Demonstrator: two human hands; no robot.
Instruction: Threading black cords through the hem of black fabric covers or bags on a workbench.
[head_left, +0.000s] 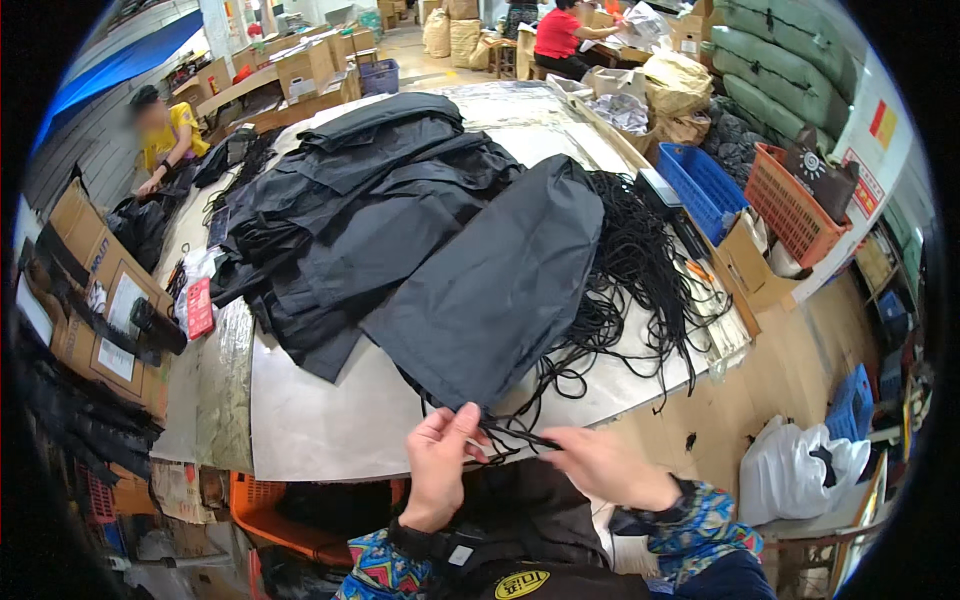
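A black cloth (490, 290) lies slantwise at the centre of the frame, its lower tip at the front edge of the table (320, 430). The left hand (437, 470) pinches that tip between thumb and fingers; whether cord is in its grip too, I cannot tell. The right hand (608, 468), fingers closed, pinches black cord (515, 432), which runs between the hands. Both wrists are over the near side of the table edge.

Against the cloth's right side, a cord heap (640, 260) spreads toward the table's right edge, loose strands reaching that edge. A dark pile (370, 200) touches the cloth's upper left, leaving pale tabletop below it at lower left. Beyond the right edge lie floor (690, 420), a blue crate (703, 190) and an orange crate (795, 205).
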